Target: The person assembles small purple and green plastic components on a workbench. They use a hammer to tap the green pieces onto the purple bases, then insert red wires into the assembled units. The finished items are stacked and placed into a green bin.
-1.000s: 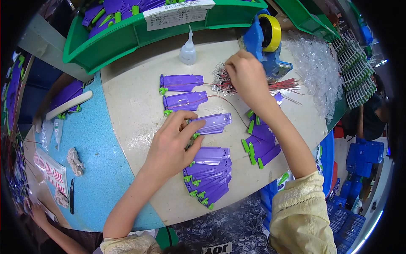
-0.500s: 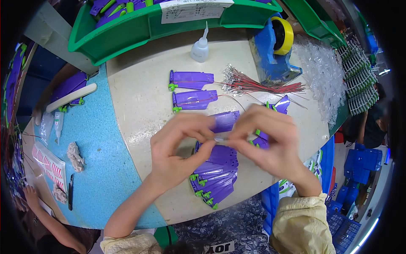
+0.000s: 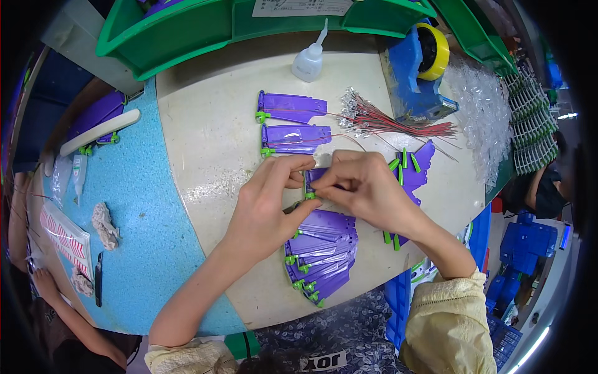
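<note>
Head view: left hand (image 3: 265, 209) and right hand (image 3: 367, 190) pinch a flat purple plastic piece (image 3: 313, 176).

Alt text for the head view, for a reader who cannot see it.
Left hand and right hand meet over one purple part on a beige table, above a fanned stack of purple parts. Behind lie red wires, a glue bottle and a blue tape dispenser.
</note>
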Motion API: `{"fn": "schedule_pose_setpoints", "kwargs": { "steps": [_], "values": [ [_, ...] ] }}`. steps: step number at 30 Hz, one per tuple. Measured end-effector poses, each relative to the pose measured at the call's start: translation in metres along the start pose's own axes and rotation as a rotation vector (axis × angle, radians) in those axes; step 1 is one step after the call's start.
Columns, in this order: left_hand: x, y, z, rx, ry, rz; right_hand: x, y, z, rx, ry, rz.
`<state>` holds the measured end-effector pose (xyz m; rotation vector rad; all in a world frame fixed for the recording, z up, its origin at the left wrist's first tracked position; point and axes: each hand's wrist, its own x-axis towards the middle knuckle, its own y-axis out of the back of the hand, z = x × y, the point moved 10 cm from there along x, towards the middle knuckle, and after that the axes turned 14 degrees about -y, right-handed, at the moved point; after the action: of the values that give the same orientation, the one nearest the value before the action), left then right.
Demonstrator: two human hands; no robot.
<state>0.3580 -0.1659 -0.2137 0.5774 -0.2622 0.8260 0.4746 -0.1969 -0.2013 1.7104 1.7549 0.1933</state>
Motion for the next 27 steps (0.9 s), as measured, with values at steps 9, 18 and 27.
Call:
{"fn": "schedule_pose_setpoints", "kwargs": {
  "steps": [9,18,27],
  "values": [
    [0.001,-0.002,0.001,-0.013,-0.005,0.021,-0.014,-0.001,-0.011,-0.110,0.204,0.064],
    [0.005,0.000,0.021,0.263,-0.167,-0.031,0.006,0.025,0.012,-0.108,-0.096,0.240],
    [0.026,-0.020,0.033,0.263,-0.479,-0.314,-0.017,0.054,-0.005,-0.230,0.167,0.488]
  ]
}}
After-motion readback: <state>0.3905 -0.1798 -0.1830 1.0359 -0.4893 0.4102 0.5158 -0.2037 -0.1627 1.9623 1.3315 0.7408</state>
